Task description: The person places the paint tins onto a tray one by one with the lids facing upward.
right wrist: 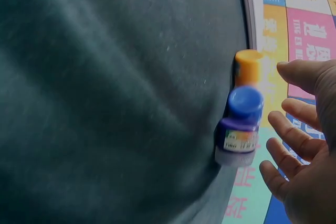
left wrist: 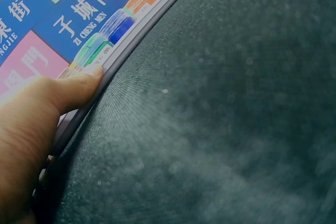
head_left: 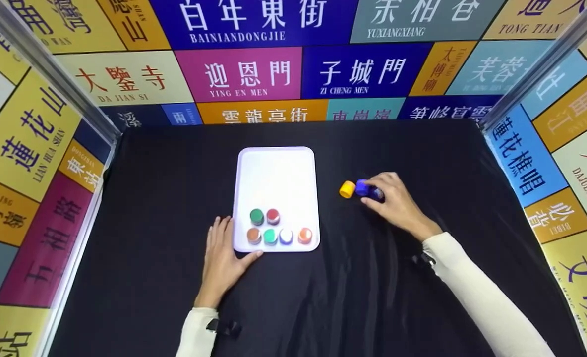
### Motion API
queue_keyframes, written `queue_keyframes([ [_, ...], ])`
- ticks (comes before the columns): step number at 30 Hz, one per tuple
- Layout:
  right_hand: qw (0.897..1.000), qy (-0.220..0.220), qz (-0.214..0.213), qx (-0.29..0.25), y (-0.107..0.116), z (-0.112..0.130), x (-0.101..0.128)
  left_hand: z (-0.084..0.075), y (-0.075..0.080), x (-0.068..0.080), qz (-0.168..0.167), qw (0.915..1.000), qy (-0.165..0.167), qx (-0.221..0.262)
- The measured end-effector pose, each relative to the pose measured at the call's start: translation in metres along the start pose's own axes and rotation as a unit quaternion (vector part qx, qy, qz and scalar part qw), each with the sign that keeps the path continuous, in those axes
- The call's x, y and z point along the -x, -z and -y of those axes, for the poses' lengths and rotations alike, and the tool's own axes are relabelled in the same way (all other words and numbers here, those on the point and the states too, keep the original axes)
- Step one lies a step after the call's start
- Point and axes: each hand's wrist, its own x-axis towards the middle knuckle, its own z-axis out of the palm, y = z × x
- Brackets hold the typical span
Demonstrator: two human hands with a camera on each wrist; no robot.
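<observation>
beside tray [head_left: 276, 163], fingers [right wrist: 286, 129] near blue-capped jar [head_left: 362, 187]

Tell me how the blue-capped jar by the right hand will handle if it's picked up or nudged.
The blue-capped jar looks small, so probably light and easy to pinch. It stands upright on soft black cloth, so a nudge may tip it; being round, it could then roll. The yellow jar stands close beside it and might get knocked.
</observation>
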Motion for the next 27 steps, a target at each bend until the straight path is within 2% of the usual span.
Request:
queue_keyframes([
  [5,1.0,-0.009,-0.008,0.007,0.004,-0.009,0.005,0.0,0.001,0.0,0.003,1.0,0.004,0.003],
  [13,0.999,-0.042,0.002,0.019,0.005,-0.022,0.012,-0.001,0.002,0.0,0.006,1.0,0.007,0.001],
  [27,0.998,-0.049,0.011,0.023,0.0,-0.032,0.016,-0.002,0.001,0.0,0.006,0.9999,0.011,-0.007],
])
